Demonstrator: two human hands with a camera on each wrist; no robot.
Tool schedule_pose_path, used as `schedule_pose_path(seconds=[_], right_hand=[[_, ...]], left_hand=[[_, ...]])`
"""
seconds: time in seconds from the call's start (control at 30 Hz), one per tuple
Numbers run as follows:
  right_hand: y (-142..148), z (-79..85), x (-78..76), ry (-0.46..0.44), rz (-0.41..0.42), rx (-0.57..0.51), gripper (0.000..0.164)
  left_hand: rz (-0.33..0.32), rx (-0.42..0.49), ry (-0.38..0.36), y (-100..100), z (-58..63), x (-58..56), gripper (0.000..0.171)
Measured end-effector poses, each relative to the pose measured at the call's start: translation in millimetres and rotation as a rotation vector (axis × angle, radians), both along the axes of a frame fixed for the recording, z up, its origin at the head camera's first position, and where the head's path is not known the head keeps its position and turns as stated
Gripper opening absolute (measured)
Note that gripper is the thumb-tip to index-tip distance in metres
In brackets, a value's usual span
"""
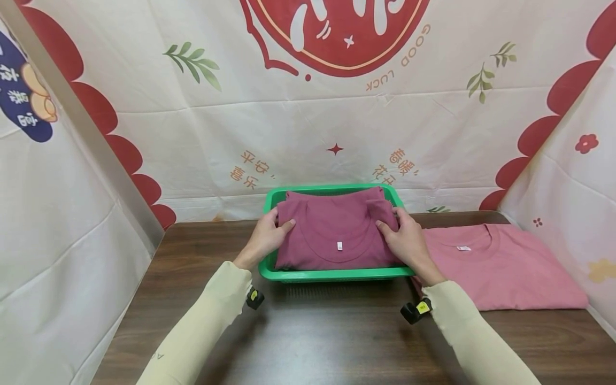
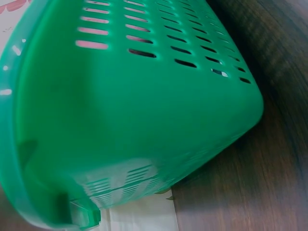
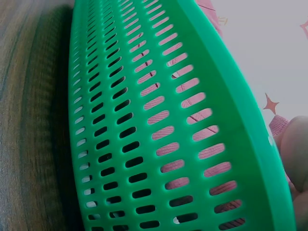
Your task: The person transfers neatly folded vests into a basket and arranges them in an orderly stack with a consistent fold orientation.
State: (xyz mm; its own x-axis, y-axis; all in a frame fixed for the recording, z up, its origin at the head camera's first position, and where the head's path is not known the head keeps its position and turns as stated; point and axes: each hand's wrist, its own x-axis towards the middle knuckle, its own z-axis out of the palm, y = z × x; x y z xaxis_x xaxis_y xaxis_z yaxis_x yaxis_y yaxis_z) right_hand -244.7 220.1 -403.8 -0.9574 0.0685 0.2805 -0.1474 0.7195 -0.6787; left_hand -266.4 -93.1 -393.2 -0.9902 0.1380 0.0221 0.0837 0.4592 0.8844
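A folded mauve T-shirt (image 1: 332,224) with a small white neck label lies in a green plastic basket (image 1: 337,276). At its left side my left hand (image 1: 266,236) pinches the folded edge, thumb on top and fingers behind. My right hand (image 1: 408,241) grips the opposite side in the same way. In the left wrist view the slotted basket wall (image 2: 125,106) fills most of the picture and hides the left hand. Through the slots of the basket (image 3: 245,125) in the right wrist view, pink cloth shows; part of the right hand (image 3: 296,151) appears past the rim.
A pink T-shirt (image 1: 500,267) lies spread on the dark wooden table (image 1: 327,331), close to the basket's right end. Behind the table hangs a printed white cloth (image 1: 308,128), with more cloth at both sides.
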Motion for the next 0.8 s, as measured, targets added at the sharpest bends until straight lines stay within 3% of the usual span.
schedule_pose_path(seconds=[0.37,0.8], right_hand=[[-3.7,-2.5,-0.6,0.004,-0.015,0.047,0.044],[-3.0,-3.9,-0.3,-0.032,0.024,0.089,0.048]], left_hand=[[-0.023,-0.022,0.04,0.6,-3.5,-0.2,0.033],[-0.032,-0.07,0.022,2.6,-3.2,-1.3,0.028]])
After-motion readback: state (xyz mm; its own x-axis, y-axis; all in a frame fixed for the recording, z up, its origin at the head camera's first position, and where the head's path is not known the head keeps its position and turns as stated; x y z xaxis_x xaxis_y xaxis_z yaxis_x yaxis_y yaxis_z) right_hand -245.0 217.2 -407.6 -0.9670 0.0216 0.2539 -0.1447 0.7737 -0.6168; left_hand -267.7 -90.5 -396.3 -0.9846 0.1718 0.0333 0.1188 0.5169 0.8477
